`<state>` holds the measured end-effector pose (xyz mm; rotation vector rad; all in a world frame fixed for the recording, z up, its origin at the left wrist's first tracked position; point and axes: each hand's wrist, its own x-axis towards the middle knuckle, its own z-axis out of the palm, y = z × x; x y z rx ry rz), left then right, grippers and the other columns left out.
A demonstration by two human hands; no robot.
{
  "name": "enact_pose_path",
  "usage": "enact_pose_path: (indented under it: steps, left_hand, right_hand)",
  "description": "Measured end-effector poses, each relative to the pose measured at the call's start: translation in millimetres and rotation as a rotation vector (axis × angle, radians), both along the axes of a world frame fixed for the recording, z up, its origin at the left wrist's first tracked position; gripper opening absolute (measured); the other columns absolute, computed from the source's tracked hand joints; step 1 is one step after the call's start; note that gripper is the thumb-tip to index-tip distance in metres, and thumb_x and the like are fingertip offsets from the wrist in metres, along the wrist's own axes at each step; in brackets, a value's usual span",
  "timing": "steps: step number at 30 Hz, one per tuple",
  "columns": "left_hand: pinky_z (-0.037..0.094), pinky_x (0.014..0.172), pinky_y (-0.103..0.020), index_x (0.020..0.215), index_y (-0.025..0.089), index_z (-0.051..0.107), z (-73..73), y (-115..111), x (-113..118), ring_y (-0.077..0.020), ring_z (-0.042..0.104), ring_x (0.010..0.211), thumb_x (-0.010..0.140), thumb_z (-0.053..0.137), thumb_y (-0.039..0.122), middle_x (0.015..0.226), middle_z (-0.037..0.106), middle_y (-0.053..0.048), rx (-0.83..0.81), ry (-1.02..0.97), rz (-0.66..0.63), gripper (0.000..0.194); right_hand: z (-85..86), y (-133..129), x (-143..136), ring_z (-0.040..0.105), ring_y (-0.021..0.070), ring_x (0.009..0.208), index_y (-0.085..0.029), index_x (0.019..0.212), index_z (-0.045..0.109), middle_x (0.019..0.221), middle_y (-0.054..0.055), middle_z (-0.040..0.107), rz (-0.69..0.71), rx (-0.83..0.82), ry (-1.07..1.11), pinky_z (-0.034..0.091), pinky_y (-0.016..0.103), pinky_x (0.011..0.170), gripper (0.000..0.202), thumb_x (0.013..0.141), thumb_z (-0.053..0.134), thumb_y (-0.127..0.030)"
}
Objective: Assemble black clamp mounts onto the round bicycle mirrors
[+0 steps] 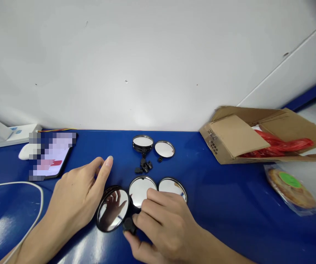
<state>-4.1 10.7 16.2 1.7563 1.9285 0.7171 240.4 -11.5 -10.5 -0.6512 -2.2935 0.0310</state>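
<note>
At the bench [215, 205], the right hand [169, 220] is gripping a black mount [129, 225] beside a tilted mirror [113, 211]; the left hand's grip [76, 196] is eluding view. Pinching the mount, not the mirror, is probably preventing smudges.

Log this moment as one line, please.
right hand: pinching black fitting beside tilted mirror | left hand: mirror's opposite side, contact unclear | beyond: more mirrors, small black parts
</note>
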Motion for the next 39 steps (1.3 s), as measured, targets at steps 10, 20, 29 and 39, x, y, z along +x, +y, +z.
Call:
enact_pose_path:
  steps: [10,20,29,39]
  left_hand:
    - [0.033,0.070,-0.039,0.082,0.030,0.056,0.3,-1,9,-0.0361,0.072,0.076,0.114,0.016,0.070,0.077,0.074,-0.007,-0.216,0.295,-0.082,0.065]
    - [0.028,0.067,-0.037,0.082,0.030,0.053,0.0,-2,9,-0.0363,0.072,0.075,0.115,0.016,0.068,0.079,0.071,-0.007,-0.197,0.374,-0.099,0.062]
    - [0.039,0.075,-0.041,0.081,0.030,0.053,-4.4,-7,10,-0.0334,0.070,0.082,0.113,0.030,0.070,0.084,0.068,-0.004,-0.058,0.250,-0.056,0.057]
    - [0.042,0.077,-0.043,0.081,0.029,0.057,-5.0,-7,11,-0.0327,0.071,0.086,0.114,0.031,0.071,0.085,0.067,-0.004,-0.020,0.182,-0.093,0.059]
  right_hand:
    - [-14.4,-3,-8,0.043,0.0174,0.066,-0.021,0.067,0.061,0.065,-0.001,0.053,0.016,0.055,-0.022,0.034,0.036,0.058,0.042,0.104,0.076,-0.030]
    - [6.2,9,4,0.048,0.0169,0.068,-0.020,0.074,0.063,0.069,-0.001,0.058,-0.103,-0.067,0.063,0.036,0.036,0.063,0.036,0.110,0.070,-0.022]
    - [3.6,62,49,0.070,0.0205,0.082,-0.027,0.115,0.077,0.096,-0.001,0.072,-0.615,-0.382,-0.031,0.045,0.033,0.067,0.014,0.103,0.082,-0.028]
    - [-2.1,76,57,0.077,0.0220,0.091,-0.028,0.109,0.072,0.113,0.001,0.072,-0.670,-0.527,-0.128,0.052,0.034,0.071,0.020,0.099,0.089,-0.034]
